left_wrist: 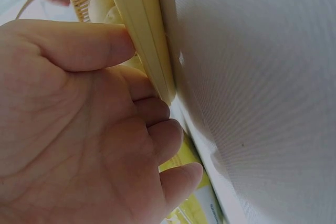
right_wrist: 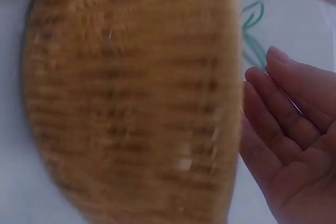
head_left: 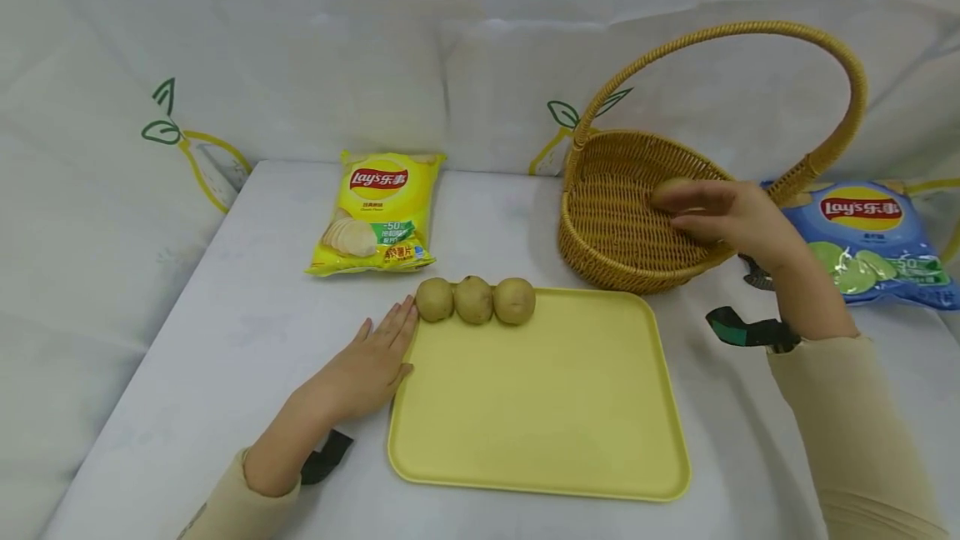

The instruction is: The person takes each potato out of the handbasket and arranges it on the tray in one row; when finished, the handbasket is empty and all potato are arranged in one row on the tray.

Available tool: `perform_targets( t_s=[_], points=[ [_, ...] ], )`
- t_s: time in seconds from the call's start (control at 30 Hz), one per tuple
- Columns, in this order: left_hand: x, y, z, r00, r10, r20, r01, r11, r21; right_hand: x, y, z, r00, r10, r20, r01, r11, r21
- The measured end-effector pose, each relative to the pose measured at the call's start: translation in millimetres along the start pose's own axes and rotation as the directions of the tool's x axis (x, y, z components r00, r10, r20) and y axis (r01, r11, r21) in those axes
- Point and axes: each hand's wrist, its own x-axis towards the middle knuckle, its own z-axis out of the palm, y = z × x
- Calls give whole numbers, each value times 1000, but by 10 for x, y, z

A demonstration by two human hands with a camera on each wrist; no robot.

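Observation:
Three round brownish-green fruits (head_left: 474,300) stand in a row along the far left edge of a yellow tray (head_left: 540,407). My left hand (head_left: 367,365) lies flat against the tray's left side, its fingertips beside the leftmost fruit. In the left wrist view, the thumb touches the tray's rim (left_wrist: 142,30). My right hand (head_left: 738,211) reaches over the right rim of a wicker basket (head_left: 615,207), fingers loosely bent. At its fingertips, another round fruit (head_left: 670,187) shows partly behind the fingers. The right wrist view shows no fruit in the hand (right_wrist: 294,129); the basket wall covers the fingertips' lower side.
A yellow chip bag (head_left: 378,215) lies behind the tray at left. To the basket's right is a blue chip bag (head_left: 862,232), partly behind the right arm. The basket's tall handle (head_left: 750,27) arches above it. A white patterned cloth hangs behind the table.

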Motion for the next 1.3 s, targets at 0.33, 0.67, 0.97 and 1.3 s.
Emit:
perform_targets(
  t_s=[0.33,0.67,0.97,1.3],
  points=[
    [2,-2,-5,1000,5,-5,-5,1000,-3,41,225,-164,978,206,10,-201,965,-170],
    [7,11,-12,1000,0,10,0,1000,-6,143,355,-172,963,271,4,-267,949,-168],
    [7,18,-5,1000,4,13,-4,1000,5,279,419,-262,962,258,92,-221,931,-292],
    [-22,32,-44,1000,14,-9,-15,1000,-9,346,409,-318,938,304,167,-239,915,-325]
  ],
)
